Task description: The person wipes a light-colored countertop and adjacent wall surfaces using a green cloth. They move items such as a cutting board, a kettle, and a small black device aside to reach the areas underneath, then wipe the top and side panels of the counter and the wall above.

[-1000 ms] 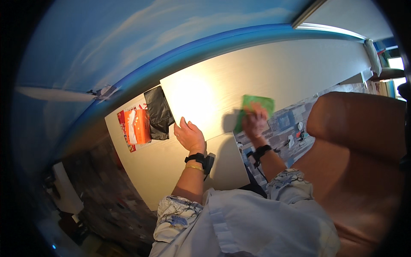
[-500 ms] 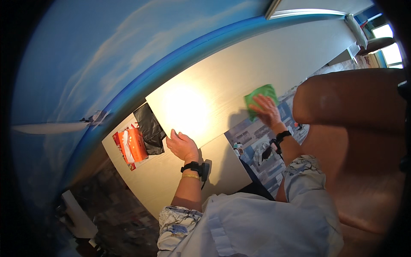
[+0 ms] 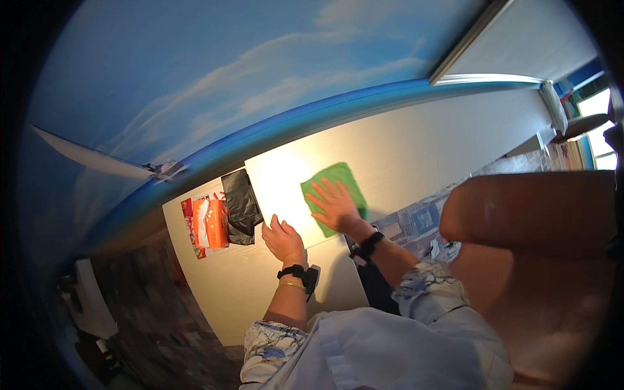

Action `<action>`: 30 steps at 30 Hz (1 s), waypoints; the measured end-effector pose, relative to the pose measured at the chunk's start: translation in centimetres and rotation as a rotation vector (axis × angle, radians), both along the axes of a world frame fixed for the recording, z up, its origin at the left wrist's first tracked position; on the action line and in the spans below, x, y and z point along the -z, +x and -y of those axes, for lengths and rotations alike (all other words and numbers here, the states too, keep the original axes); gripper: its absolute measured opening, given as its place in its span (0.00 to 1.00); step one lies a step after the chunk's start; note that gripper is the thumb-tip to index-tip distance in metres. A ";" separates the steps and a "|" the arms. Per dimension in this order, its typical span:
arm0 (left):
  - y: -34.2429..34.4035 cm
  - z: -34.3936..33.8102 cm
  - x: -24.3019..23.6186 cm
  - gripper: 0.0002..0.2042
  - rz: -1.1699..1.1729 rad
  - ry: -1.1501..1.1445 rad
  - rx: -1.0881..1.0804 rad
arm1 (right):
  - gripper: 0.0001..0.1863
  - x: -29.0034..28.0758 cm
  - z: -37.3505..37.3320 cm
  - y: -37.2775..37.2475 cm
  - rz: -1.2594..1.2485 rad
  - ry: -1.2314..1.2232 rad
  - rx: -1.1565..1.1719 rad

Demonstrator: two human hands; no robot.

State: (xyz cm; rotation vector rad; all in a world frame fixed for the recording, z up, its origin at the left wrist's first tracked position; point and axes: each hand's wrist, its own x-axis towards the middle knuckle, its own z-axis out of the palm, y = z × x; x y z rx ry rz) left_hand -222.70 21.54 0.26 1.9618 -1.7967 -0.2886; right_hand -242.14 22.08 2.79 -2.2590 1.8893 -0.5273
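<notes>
My right hand lies flat with fingers spread on a green cloth, pressing it onto the pale tabletop. My left hand rests palm down on the table's near part, fingers loosely together, holding nothing, just right of a black pouch. Both wrists wear dark bands. A bright glare patch lies on the table between the two hands.
A red and orange packet lies left of the black pouch. A blue wall painted with clouds runs along the table's far edge. A brown leather chair back stands at the right, over a patterned floor.
My right hand has slid the green cloth leftward across the table toward my left hand. My left hand stays planted near the black pouch.
</notes>
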 end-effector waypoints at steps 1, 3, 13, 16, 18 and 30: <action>0.1 0.0 0.3 0.18 0.000 -0.017 0.002 | 0.31 0.3 2.2 0.8 0.004 -0.037 -0.037; 0.1 -0.1 0.8 0.18 0.007 -0.071 -0.001 | 0.31 0.7 6.4 1.9 0.003 -0.030 -0.094; -0.4 -0.2 0.3 0.18 -0.016 -0.075 -0.089 | 0.24 1.9 16.7 -8.6 -0.059 0.006 0.088; -0.5 -0.2 0.1 0.17 -0.019 -0.065 -0.100 | 0.22 2.3 15.8 -17.6 -0.175 0.038 0.248; -0.6 -0.1 0.1 0.18 -0.021 -0.057 -0.095 | 0.18 2.3 14.4 -24.2 -0.150 -0.060 0.338; -8.5 2.3 -2.1 0.16 0.261 0.052 -0.028 | 0.27 2.4 10.1 -21.1 -0.203 -0.041 0.228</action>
